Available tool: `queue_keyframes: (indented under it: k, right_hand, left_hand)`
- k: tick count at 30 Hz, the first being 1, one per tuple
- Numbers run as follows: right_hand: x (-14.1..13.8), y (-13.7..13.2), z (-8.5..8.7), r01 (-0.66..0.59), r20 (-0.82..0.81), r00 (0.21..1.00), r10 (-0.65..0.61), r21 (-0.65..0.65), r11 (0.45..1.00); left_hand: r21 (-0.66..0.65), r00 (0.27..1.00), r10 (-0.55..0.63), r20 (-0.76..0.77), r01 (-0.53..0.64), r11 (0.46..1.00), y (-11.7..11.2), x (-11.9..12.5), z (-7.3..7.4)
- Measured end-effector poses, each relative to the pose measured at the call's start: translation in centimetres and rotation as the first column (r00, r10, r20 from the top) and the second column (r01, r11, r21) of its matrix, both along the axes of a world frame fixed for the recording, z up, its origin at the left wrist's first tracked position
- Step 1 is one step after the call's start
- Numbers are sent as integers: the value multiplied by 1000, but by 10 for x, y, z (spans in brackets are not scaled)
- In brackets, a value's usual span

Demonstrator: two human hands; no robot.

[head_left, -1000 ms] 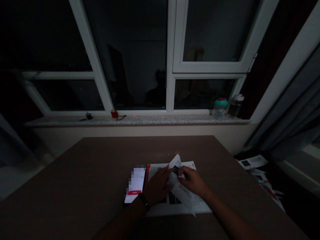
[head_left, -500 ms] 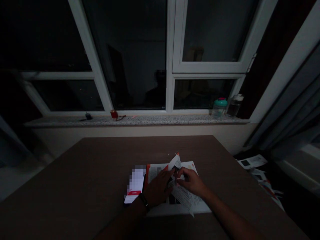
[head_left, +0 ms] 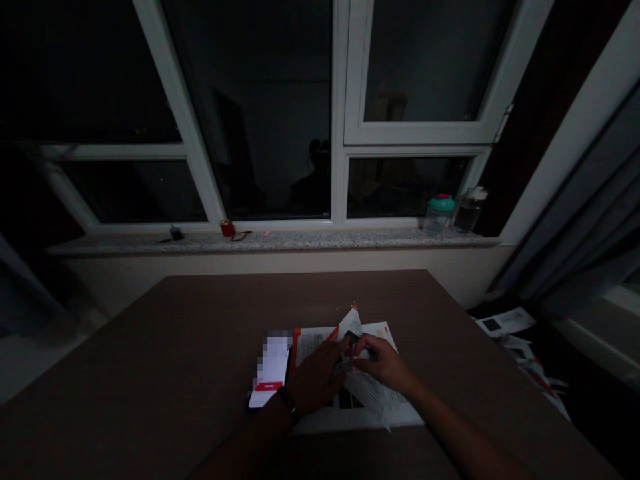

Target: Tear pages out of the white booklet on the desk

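My left hand (head_left: 316,375), with a dark band at the wrist, lies palm down with fingers stretched over printed paper. My right hand (head_left: 382,363) is closed in a pinch on a folded printed sheet (head_left: 369,397) just right of the left fingertips. That sheet has a pointed tip with an orange-red edge standing toward the window, and another corner pointing toward me. Beneath it lies a larger printed sheet or booklet (head_left: 309,339) with an orange-red strip on its left side. The paper between my fingertips is dim and partly hidden.
A lit phone (head_left: 273,365) lies left of the papers on the brown table (head_left: 210,320). The windowsill (head_left: 310,240) holds a red jar (head_left: 227,229), a teal-lidded bottle (head_left: 440,212) and a clear bottle (head_left: 470,210). Loose printed sheets (head_left: 507,322) lie beyond the table's right edge.
The folded sheet's corner nearest me has shifted very slightly. Both hands stay almost in the same place on the paper.
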State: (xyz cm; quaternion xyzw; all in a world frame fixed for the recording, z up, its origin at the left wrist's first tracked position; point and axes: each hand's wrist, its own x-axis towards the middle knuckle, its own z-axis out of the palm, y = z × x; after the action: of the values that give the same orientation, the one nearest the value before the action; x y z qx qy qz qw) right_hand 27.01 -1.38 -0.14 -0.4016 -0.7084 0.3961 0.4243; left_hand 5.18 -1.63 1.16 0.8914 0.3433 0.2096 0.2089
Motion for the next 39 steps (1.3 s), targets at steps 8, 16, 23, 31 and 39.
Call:
queue_keyframes:
  k: [8, 16, 23, 31, 39]
  right_hand:
    - [-1, 3, -7, 28, 1, 1000, -28, 15, 999]
    - [10, 12, -12, 210, 88, 973, -213, 48, 977]
    - [19, 12, -10, 281, 193, 936, -293, 87, 956]
    - [29, 15, -7, 336, 242, 902, -359, 132, 933]
    - [33, 15, -4, 347, 286, 881, -376, 148, 926]
  left_hand:
    - [33, 1000, 14, -13, -14, 999, 0, 0, -2]
    - [32, 995, 98, -26, -97, 995, 3, -1, -8]
    - [86, 970, 217, -112, -208, 974, 7, -5, -6]
    - [206, 905, 398, -152, -365, 908, 8, -6, -4]
    - [233, 881, 404, -248, -350, 907, 7, -7, 1]
